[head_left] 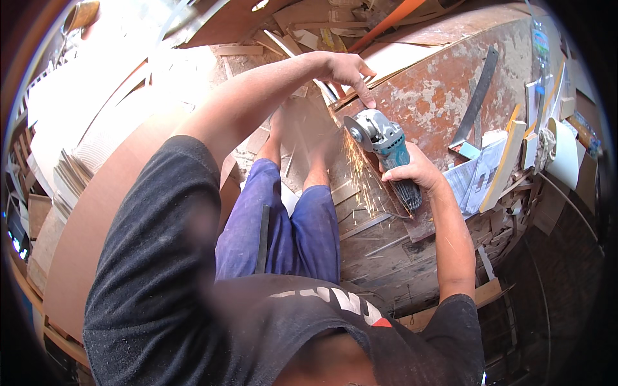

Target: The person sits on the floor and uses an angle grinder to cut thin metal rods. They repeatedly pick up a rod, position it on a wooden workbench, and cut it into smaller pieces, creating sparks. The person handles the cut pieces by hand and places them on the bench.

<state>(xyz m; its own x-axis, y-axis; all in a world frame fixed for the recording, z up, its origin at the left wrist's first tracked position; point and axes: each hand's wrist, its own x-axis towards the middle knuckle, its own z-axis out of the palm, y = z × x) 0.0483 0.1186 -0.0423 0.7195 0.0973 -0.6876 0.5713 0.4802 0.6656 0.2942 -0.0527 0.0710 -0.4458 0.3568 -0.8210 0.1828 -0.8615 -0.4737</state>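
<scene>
My right hand (415,168) is wrapped round the teal body of an angle grinder (393,145). Its round disc (354,130) stands at the left edge of a worn reddish-brown board (438,93). Bright sparks (360,174) stream down from the disc toward the floor. Across from it, my left hand (347,69) reaches over to the same edge, thumb and a finger stretched apart. The thumb tip comes down close to the grinder's head. Whatever the disc is cutting is hidden by the grinder.
A long dark metal strip (476,96) lies on the board. Papers (476,180), wood offcuts (505,164) and a clear plastic bottle (539,48) crowd its right side. My bare feet are near the sparks, among scraps. A large curved brown sheet (109,212) stands at left.
</scene>
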